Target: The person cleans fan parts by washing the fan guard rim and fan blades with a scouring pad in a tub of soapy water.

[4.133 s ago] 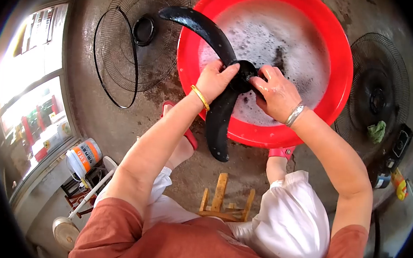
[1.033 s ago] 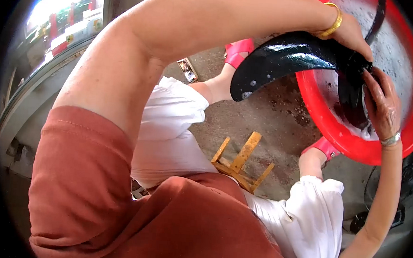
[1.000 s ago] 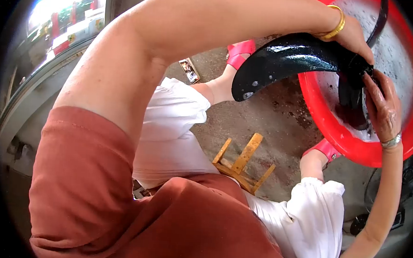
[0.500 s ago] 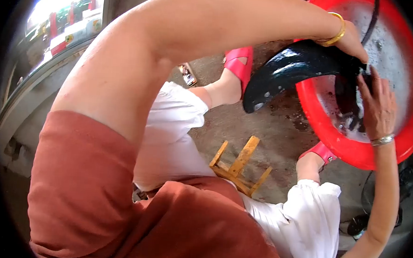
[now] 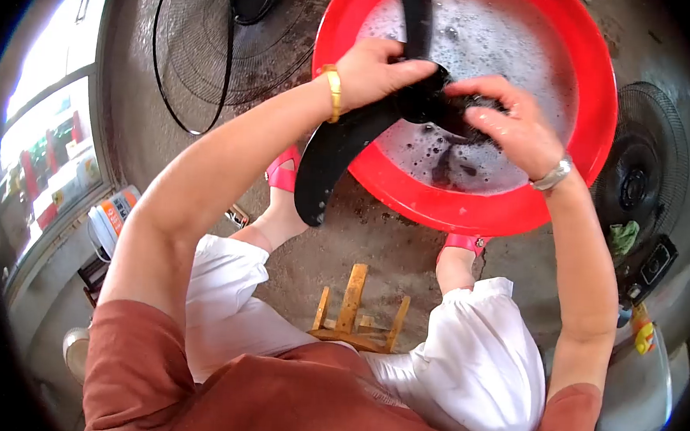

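Observation:
A black fan blade assembly [image 5: 345, 145] with several curved blades is held over a red basin [image 5: 458, 210] of foamy water. My left hand [image 5: 380, 75], with a gold bracelet at the wrist, is closed on it near the hub, thumb on top. One blade hangs outside the near left rim, and another points up across the water. My right hand [image 5: 517, 127], with a silver band at the wrist, curls its fingers and thumb about a wet blade on the right side. Its fingertips are slightly blurred, so whether a cloth or scrubber is there cannot be made out.
Fan grilles lie on the floor: one grille [image 5: 213, 60] with a loose black ring [image 5: 160, 57] at upper left, another grille [image 5: 636, 168] at right. A green cloth [image 5: 623, 236] is beside the right one. A wooden stool [image 5: 350, 302] and pink shoes [image 5: 283, 169] are below.
The view has swung toward the basin, which now sits near the middle. The fan blades have been turned, and my right hand has shifted from lying flat near the hub to curling about a blade.

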Tool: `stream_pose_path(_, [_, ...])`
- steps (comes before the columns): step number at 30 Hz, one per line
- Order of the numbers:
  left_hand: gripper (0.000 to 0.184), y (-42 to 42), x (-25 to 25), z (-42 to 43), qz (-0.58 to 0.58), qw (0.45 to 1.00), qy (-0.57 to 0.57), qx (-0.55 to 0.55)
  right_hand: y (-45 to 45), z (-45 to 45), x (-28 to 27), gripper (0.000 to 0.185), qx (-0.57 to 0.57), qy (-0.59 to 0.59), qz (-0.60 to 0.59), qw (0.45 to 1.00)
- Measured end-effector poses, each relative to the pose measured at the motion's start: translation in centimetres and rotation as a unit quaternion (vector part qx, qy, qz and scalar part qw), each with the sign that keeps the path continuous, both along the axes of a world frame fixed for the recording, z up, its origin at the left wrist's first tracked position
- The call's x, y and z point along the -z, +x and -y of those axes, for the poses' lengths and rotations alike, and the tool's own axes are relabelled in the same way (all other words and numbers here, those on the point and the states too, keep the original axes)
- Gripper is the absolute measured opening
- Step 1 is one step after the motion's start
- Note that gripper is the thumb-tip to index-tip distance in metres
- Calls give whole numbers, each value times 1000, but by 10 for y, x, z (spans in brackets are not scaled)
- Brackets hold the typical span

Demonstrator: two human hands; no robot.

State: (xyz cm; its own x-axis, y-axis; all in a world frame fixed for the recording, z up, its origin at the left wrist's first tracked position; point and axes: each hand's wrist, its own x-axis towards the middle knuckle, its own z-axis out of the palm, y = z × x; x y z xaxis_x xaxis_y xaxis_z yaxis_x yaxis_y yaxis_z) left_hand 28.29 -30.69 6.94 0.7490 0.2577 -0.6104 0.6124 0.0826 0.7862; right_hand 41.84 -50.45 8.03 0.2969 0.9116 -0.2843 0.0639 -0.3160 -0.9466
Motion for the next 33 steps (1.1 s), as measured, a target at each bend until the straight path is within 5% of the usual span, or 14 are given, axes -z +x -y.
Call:
stream_pose_path(1, [43,-2,-1,-4,-17,998,-49,-42,7,2,-10,29,50,3,-87,995])
stream_pose_path(4, [42,-14,12,-11,-52,991,-97,-82,26,15,-19,31,140,20,-62,988])
stream_pose_path(7, [37,-21,10,-1,-55,985,-144,-84,17,20,-21,32,110,65,-7,992])
stream_pose_path(8, [34,-21,9,2,-66,982,-154,-83,11,21,-29,33,68,-6,-5,998])
stream_pose_path(9, [31,-21,9,3,-77,980,-163,-83,0,20,-17,33,57,77,140,986])
stream_pose_path(12, [34,-22,9,6,-81,979,-175,-67,-13,16,-27,37,-41,19,306,951])
stream_pose_path(22, [35,-15,-2,14,-80,979,-165,-86,-22,9,-35,52,-75,-116,194,971])
stream_pose_path(33, [39,1,-22,26,43,995,18,-85,-30,7,-7,66,17,-3,39,999])
